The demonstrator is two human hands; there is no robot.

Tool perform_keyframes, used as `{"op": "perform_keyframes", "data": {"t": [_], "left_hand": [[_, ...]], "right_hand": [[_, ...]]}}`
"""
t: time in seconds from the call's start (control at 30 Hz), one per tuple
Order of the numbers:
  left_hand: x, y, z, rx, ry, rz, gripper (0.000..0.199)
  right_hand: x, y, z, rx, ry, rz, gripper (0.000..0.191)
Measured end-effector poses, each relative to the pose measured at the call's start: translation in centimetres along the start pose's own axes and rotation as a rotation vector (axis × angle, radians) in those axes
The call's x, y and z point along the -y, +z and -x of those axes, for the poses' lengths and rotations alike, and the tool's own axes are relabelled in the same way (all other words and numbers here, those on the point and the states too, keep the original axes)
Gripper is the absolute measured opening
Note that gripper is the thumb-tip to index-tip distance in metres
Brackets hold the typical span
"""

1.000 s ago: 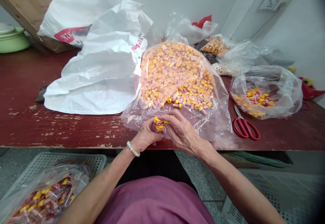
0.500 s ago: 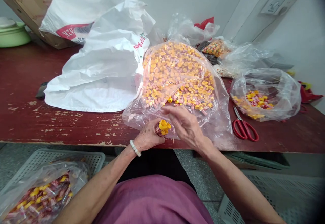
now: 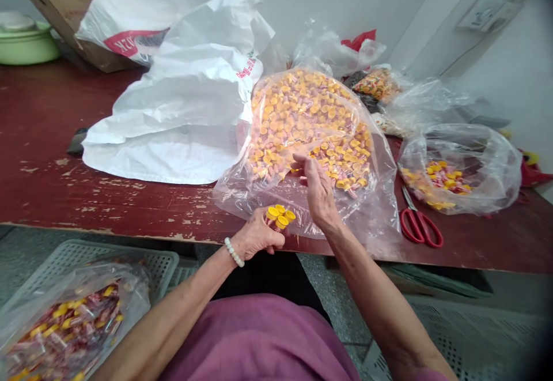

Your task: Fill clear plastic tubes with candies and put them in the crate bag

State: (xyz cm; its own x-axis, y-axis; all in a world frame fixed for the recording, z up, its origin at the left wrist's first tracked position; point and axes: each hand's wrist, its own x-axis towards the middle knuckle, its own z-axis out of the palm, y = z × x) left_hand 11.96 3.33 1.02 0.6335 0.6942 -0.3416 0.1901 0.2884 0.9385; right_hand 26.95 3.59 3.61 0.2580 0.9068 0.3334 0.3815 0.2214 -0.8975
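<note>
Several small red-and-white tubes with yellow ends [image 3: 280,217] stand bunched in my left hand [image 3: 254,234], whose fingers wrap round them near the table's front edge. My right hand [image 3: 318,191] is at the mouth of a large clear plastic bag [image 3: 384,196], its thumb raised and its fingers reaching toward the pile of the same yellow-ended pieces [image 3: 309,107] inside. Its fingertips are partly hidden behind the hand, so whether they touch or hold a piece does not show.
Red-handled scissors [image 3: 421,225] lie right of the large bag, below a smaller open bag [image 3: 496,168] of pieces. A white sack [image 3: 173,98] covers the table's left middle. Lower left, a filled bag [image 3: 64,323] rests on a grey crate [image 3: 162,263].
My right hand has moved away from my left hand and forward to the pile. My left hand keeps hold of the bunch, which now shows its yellow ends more upright. The view has shifted slightly.
</note>
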Motion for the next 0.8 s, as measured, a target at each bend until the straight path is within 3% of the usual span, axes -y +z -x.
{"op": "perform_keyframes", "data": {"t": [0.1,0.2,0.23,0.3,0.4,0.5,0.63,0.73,0.77,0.8], "left_hand": [[0.3,-1.0,0.3,0.011,-0.064,0.216,0.024],[1.0,-1.5,0.9,0.019,0.013,0.451,0.023],[1.2,-1.4,1.2,0.005,0.020,0.518,0.022],[1.7,-1.4,2.1,-0.044,-0.007,0.614,0.019],[2.6,-1.9,3.2,-0.086,-0.017,0.677,0.015],[4.2,-3.1,4.7,-0.146,0.002,0.726,0.014],[7.2,-5.1,8.2,-0.283,-0.018,0.861,0.016],[10.5,-8.3,12.2,-0.396,-0.108,0.986,0.028],[11.9,-9.9,13.8,-0.471,-0.181,1.026,0.033],[13.2,-11.7,15.4,-0.643,-0.258,1.071,0.035]], "right_hand": [[0.1,-0.6,1.8,0.241,-0.169,0.186,0.046],[-0.3,0.9,4.9,0.500,-0.480,0.381,0.080],[-0.5,1.6,5.9,0.515,-0.552,0.431,0.088],[-0.9,3.1,7.5,0.453,-0.624,0.508,0.084],[-1.1,5.1,8.3,0.333,-0.669,0.563,0.068],[-0.8,7.6,8.5,0.328,-0.731,0.544,0.063],[0.7,11.0,9.9,0.586,-0.718,0.518,0.064],[1.8,12.8,11.2,0.751,-0.676,0.493,0.076],[2.0,13.1,11.5,0.766,-0.656,0.480,0.078],[2.1,13.2,11.7,0.775,-0.632,0.463,0.076]]}}
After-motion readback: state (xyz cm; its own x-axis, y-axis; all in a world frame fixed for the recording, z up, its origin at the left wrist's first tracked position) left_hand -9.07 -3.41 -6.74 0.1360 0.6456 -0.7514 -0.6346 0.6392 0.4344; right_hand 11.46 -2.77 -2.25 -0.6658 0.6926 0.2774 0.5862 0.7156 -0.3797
